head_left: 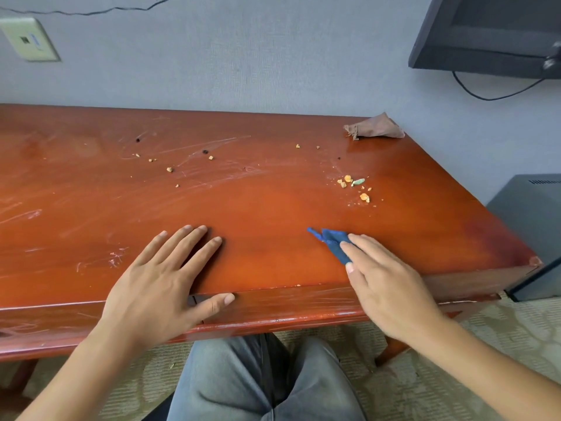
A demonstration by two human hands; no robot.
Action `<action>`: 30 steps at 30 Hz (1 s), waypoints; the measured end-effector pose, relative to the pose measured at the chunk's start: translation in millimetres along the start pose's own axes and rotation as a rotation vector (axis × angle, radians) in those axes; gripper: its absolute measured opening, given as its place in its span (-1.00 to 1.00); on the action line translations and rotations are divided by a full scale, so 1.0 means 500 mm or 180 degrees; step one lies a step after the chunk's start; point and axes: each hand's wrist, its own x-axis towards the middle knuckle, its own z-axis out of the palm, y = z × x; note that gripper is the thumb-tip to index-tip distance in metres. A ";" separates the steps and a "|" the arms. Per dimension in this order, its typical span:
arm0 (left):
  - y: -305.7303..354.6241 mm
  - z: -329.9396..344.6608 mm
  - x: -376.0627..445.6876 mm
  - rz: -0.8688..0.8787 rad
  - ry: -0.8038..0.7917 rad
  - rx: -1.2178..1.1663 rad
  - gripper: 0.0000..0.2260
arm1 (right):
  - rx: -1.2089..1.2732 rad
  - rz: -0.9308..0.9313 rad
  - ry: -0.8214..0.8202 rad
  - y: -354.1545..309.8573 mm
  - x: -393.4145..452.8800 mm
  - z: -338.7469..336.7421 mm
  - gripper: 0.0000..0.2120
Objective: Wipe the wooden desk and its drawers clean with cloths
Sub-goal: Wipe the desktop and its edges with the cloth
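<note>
Legible text, labels, brands, numbers, signs: none. Wall plate (28, 38), above the far left end of the wooden desk (258, 214): carries a small dark mark and a bluish strip, both too blurred to read. No other lettering can be made out.

Wall plate (28, 39) at upper left; dark monitor (491, 31) upper right; grey cabinet (534, 232) beside the desk's right end; patterned carpet (501, 344) below.
</note>
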 end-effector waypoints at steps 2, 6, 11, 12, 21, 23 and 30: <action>-0.001 -0.001 0.000 -0.0002 0.0002 -0.0012 -0.15 | 0.0227 0.0291 -0.0220 0.027 0.045 -0.016 -0.61; 0.000 -0.002 -0.002 -0.0027 -0.0018 -0.0009 -0.14 | 0.0458 0.1164 0.0297 0.074 0.115 -0.010 -0.69; 0.000 0.001 -0.002 -0.0044 0.0026 0.0027 -0.14 | 0.0674 0.1456 0.1394 0.081 0.076 0.006 -0.68; 0.000 0.002 -0.002 -0.0042 0.0030 0.0044 -0.14 | 0.0679 0.1282 0.1465 0.078 0.064 0.010 -0.67; -0.002 0.012 -0.003 -0.0021 0.0190 0.0130 -0.14 | 0.0369 -0.1023 0.0196 -0.043 0.086 0.023 -0.66; -0.003 0.014 -0.004 0.0000 0.0279 0.0132 -0.15 | 0.0498 -0.1031 -0.0179 -0.064 0.133 0.021 -0.64; 0.030 0.042 -0.043 -0.0050 0.0887 -0.0071 -0.37 | 0.0352 -0.0377 -0.0302 -0.127 0.296 0.047 -0.68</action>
